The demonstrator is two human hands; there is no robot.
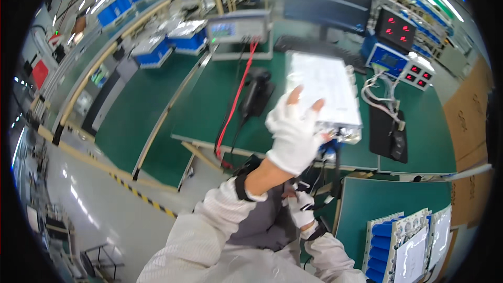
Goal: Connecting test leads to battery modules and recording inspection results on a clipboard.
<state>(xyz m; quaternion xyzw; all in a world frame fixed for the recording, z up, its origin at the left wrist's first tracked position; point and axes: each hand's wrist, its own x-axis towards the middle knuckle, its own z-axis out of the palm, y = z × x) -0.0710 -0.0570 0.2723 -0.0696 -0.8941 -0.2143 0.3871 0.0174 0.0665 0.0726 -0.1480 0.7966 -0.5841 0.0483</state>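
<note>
My left hand point(294, 134), in a white fingerless glove, reaches over the near left part of a white-topped block-shaped pack point(327, 84) on the green bench. Its bare fingers are apart and lie over the pack's white top sheet. The pack's near edge shows silvery metal pieces, with dark cables point(337, 165) hanging below. Lower down, close to my body, my right hand point(302, 208) is gloved too and its fingers are curled in among thin black and white leads. What they hold is too small to make out.
A scanner point(255, 92) on its stand and red test leads point(238, 100) lie left of the pack. Behind are a bench meter point(236, 29), keyboard point(319, 47) and monitor point(327, 3). Right are a blue instrument point(386, 60), black mouse point(398, 144) and blue-celled packs point(395, 246).
</note>
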